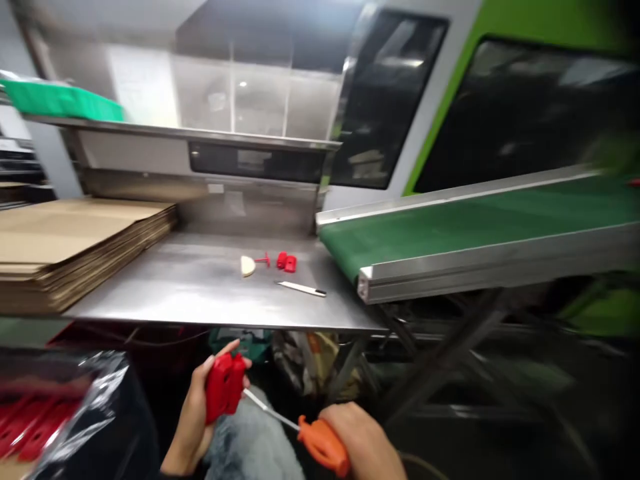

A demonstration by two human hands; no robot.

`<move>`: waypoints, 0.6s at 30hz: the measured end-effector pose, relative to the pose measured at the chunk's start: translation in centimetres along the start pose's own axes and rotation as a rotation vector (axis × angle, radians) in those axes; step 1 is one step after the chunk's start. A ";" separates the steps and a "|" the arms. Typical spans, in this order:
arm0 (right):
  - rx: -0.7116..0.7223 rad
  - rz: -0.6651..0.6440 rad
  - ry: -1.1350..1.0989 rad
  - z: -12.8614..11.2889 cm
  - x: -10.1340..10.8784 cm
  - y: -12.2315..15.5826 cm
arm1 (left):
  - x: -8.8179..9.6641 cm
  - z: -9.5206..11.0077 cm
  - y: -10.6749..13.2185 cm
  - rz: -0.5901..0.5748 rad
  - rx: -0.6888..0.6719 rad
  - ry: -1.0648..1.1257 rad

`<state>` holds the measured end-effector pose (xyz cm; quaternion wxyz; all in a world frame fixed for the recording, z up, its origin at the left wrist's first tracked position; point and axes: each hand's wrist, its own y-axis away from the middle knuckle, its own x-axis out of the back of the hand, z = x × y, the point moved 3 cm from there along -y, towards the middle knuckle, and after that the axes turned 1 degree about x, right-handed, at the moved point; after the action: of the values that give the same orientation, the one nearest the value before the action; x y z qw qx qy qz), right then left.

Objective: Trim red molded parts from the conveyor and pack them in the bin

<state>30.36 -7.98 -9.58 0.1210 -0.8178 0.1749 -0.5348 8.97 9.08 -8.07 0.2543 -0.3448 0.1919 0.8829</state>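
Note:
My left hand (196,393) is closed around a red plastic part (219,390), which looks like two pieces side by side. My right hand (363,440) grips the orange handle of a screwdriver (325,445). Its thin metal shaft points up and left, with the tip at the right side of the red part; whether it touches cannot be told. Beyond my hands, on the steel table (165,287), lie a cream half-round piece (247,266), a red T-shaped piece (263,260), small red plastic pieces (287,262) and a slim white pen-like tool (303,289).
Flat cardboard (75,233) is stacked on the table's left. A green conveyor belt (450,230) slopes up to the right beside a machine. A green tray (63,100) sits on the shelf. Lower left, a plastic-lined box (103,393) holds several red parts.

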 end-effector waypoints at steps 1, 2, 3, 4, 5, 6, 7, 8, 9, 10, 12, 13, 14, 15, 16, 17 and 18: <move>0.006 -0.045 -0.020 -0.5 0.7 -0.3 | 0.3 0.7 0.1 0.008 -0.040 -0.012; 0.013 -0.089 -0.035 -1.0 1.4 -0.6 | 0.5 1.3 0.2 0.011 -0.068 -0.023; 0.019 -0.140 -0.044 -1.5 2.0 -1.0 | 0.5 1.7 0.2 0.009 -0.089 -0.033; 0.017 -0.193 -0.042 -2.0 2.6 -1.3 | 0.6 2.0 0.4 0.005 -0.103 -0.041; 0.012 -0.245 -0.031 -2.5 3.0 -1.5 | 0.6 2.1 0.6 0.000 -0.108 -0.047; 0.002 -0.288 -0.018 -2.9 3.3 -1.7 | 0.5 2.1 0.8 -0.003 -0.109 -0.051; -0.009 -0.309 -0.014 -3.3 3.5 -1.9 | 0.5 2.0 1.0 -0.007 -0.108 -0.050; -0.012 -0.305 -0.023 -3.7 3.6 -2.1 | 0.4 1.9 1.2 -0.010 -0.106 -0.046; -0.005 -0.284 -0.041 -4.1 3.7 -2.2 | 0.4 1.8 1.4 -0.012 -0.104 -0.035; 0.006 -0.260 -0.060 -4.4 3.7 -2.2 | 0.2 1.8 1.5 -0.015 -0.102 -0.018; 0.008 -0.252 -0.065 -4.8 3.4 -2.2 | 0.0 2.0 1.5 -0.016 -0.108 0.036; 0.004 -0.269 -0.049 -4.8 3.2 -2.1 | -0.1 2.3 1.4 -0.009 -0.120 0.070; -0.004 -0.292 -0.032 -4.8 2.9 -1.9 | -0.1 2.5 1.3 0.005 -0.140 0.107; -0.013 -0.306 -0.027 -4.7 2.7 -1.8 | -0.1 2.8 1.1 0.026 -0.166 0.144; -0.016 -0.305 -0.037 -4.6 2.5 -1.6 | 0.1 3.1 0.9 0.052 -0.196 0.181; -0.008 -0.291 -0.056 -4.5 2.2 -1.5 | 0.2 3.4 0.8 0.079 -0.222 0.217; 0.005 -0.273 -0.077 -4.4 2.0 -1.4 | 0.4 3.7 0.6 0.101 -0.242 0.251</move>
<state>27.25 -7.61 -5.58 0.0559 -0.8534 0.0558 -0.5152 6.46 10.61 -5.75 0.1402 -0.4702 0.1314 0.8614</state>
